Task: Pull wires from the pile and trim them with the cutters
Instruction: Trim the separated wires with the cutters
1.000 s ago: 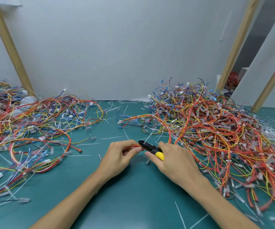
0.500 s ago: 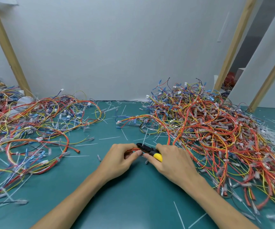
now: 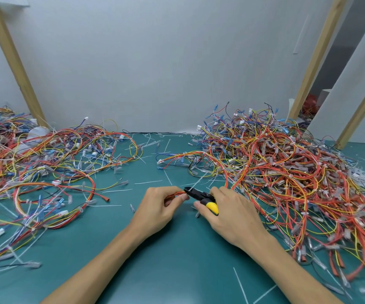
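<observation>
My left hand (image 3: 157, 207) pinches a small bundle of orange and red wires (image 3: 173, 193) between thumb and fingers, just above the green mat. My right hand (image 3: 232, 212) grips the cutters (image 3: 201, 197), which have a black head and yellow handles. The cutter jaws point left and meet the wire bundle at a white cable tie beside my left fingertips. The bundle runs right into the big tangled pile of wires (image 3: 286, 172) on the right of the mat.
A second spread of wires (image 3: 45, 167) covers the left side of the green mat (image 3: 177, 260). Cut white cable ties (image 3: 148, 182) lie scattered across the middle. Slanted wooden posts (image 3: 12, 62) stand at the left and right against a white wall.
Both hands stay together at the same spot with the cutters on the wire bundle. The view has shifted slightly; no clear movement of the wires.
</observation>
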`<state>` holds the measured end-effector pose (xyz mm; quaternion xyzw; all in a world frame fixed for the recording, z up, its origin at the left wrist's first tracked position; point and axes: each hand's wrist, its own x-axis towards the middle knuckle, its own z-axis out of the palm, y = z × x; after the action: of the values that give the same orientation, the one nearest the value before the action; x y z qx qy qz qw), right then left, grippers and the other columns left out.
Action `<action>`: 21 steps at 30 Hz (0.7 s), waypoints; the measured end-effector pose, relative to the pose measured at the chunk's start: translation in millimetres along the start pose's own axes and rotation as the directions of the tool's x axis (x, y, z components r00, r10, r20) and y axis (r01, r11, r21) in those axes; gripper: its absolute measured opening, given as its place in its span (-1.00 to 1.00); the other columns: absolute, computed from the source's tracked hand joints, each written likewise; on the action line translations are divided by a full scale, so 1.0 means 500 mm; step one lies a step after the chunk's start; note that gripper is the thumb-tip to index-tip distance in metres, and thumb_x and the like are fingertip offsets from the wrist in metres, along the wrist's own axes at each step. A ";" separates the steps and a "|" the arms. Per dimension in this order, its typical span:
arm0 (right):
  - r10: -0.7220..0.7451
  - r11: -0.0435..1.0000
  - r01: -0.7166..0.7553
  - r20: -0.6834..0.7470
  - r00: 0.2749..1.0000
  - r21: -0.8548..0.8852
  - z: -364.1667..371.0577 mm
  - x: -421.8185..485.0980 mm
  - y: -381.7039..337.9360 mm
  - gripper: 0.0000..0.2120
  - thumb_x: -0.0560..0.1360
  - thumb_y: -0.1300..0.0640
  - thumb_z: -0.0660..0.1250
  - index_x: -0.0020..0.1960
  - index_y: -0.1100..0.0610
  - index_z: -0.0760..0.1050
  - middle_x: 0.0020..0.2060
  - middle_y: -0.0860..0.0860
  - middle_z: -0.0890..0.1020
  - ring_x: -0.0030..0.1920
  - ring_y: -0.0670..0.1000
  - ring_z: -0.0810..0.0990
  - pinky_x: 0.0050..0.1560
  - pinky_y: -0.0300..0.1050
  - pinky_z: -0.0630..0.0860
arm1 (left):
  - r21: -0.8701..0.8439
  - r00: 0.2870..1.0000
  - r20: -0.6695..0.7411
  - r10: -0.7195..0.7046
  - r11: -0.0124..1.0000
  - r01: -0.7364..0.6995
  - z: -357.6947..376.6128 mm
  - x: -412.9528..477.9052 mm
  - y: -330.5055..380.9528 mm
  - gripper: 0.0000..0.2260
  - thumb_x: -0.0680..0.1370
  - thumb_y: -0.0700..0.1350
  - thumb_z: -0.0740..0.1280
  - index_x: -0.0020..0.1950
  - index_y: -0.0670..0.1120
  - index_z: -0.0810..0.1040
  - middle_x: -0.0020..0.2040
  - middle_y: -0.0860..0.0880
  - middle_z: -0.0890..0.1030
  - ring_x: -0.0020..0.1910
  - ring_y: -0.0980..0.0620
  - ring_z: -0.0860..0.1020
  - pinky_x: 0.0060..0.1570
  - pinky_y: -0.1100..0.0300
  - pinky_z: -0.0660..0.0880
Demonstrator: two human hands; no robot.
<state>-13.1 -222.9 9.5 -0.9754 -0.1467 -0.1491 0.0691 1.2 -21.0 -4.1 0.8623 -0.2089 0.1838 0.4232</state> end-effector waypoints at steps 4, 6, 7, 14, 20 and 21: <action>-0.018 0.999 0.018 0.010 1.000 0.026 -0.002 0.002 0.002 -0.58 0.50 -0.41 -0.05 -0.12 -0.06 0.26 -0.26 -0.13 0.35 -0.20 -0.03 0.34 -0.21 -0.11 0.21 | -0.006 1.000 -0.002 0.010 1.000 -0.010 -0.002 -0.001 0.000 -0.87 0.58 -0.08 0.35 -0.13 -0.03 0.66 -0.46 0.08 0.30 -0.45 0.11 0.25 -0.43 0.35 0.15; -0.019 0.998 0.018 0.013 1.000 0.055 -0.002 0.003 0.004 -0.58 0.49 -0.41 -0.03 -0.14 -0.07 0.27 -0.27 -0.13 0.35 -0.21 -0.03 0.36 -0.22 -0.11 0.22 | -0.002 1.000 -0.001 0.015 1.000 -0.015 -0.002 0.000 0.000 -0.87 0.58 -0.07 0.35 -0.11 -0.03 0.66 -0.46 0.07 0.29 -0.44 0.10 0.25 -0.43 0.34 0.14; -0.016 0.997 0.015 0.012 1.000 0.071 -0.001 0.003 0.005 -0.58 0.49 -0.41 -0.02 -0.15 -0.07 0.27 -0.29 -0.13 0.36 -0.22 -0.03 0.37 -0.24 -0.10 0.23 | -0.003 1.000 -0.001 0.015 1.000 -0.015 -0.002 0.000 -0.001 -0.87 0.58 -0.07 0.35 -0.11 -0.02 0.66 -0.46 0.07 0.29 -0.44 0.10 0.24 -0.42 0.34 0.14; -0.009 0.994 0.010 -0.007 1.000 0.109 0.003 0.003 0.009 -0.57 0.50 -0.40 0.07 -0.24 -0.05 0.26 -0.40 -0.11 0.38 -0.30 0.01 0.39 -0.34 -0.04 0.25 | -0.007 1.000 0.004 0.021 1.000 -0.021 0.000 -0.001 -0.004 -0.85 0.58 -0.03 0.35 -0.13 -0.02 0.66 -0.46 0.01 0.36 -0.44 0.11 0.27 -0.42 0.34 0.16; 0.012 0.997 -0.013 0.012 1.000 0.070 -0.001 0.005 0.011 -0.58 0.49 -0.40 0.11 -0.21 -0.06 0.34 -0.35 -0.04 0.52 -0.23 0.11 0.58 -0.34 -0.05 0.32 | 0.005 0.999 0.014 0.029 1.000 -0.029 0.002 -0.003 -0.003 -0.85 0.57 -0.01 0.34 -0.12 -0.01 0.67 -0.46 0.06 0.37 -0.44 0.11 0.29 -0.42 0.34 0.17; 0.014 0.998 -0.015 0.014 1.000 0.065 -0.001 0.005 0.011 -0.59 0.49 -0.40 0.11 -0.21 -0.06 0.35 -0.33 -0.03 0.55 -0.22 0.12 0.59 -0.33 -0.05 0.32 | 0.007 0.999 0.016 0.028 1.000 -0.028 0.002 -0.003 -0.003 -0.85 0.57 -0.01 0.34 -0.11 -0.01 0.67 -0.47 0.07 0.36 -0.44 0.11 0.30 -0.42 0.34 0.18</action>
<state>-9.3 -227.7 10.0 -0.9748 -0.1448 -0.1369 0.1007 1.0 -20.4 -6.3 0.8621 -0.2237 0.1837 0.4160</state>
